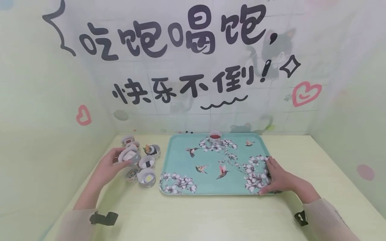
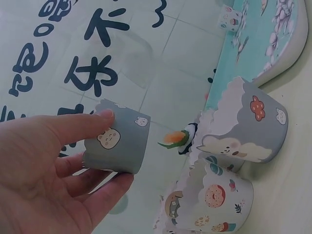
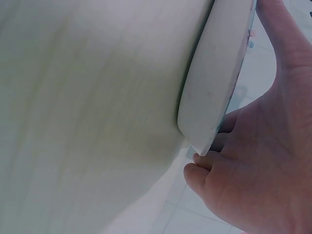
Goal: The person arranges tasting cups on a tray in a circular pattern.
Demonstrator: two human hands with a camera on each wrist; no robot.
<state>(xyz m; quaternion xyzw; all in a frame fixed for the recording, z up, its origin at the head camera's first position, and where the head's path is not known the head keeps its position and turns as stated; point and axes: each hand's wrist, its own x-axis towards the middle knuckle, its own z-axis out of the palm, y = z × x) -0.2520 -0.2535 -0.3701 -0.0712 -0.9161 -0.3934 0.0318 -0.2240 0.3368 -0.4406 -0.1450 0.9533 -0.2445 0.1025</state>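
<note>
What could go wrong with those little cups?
The left hand holds the gray cup by its side with thumb and fingers, so squeezing hard might bend it, or it might slip.

Other cups stand crowded close by, so a bump could tip one.

The right hand touches the tray at its right edge; a sudden push might topple the cup with red filling near the back.

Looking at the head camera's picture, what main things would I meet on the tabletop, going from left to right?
Left hand → the cup it holds → cup with a yellow spot inside → teal flowered tray → right hand.
</note>
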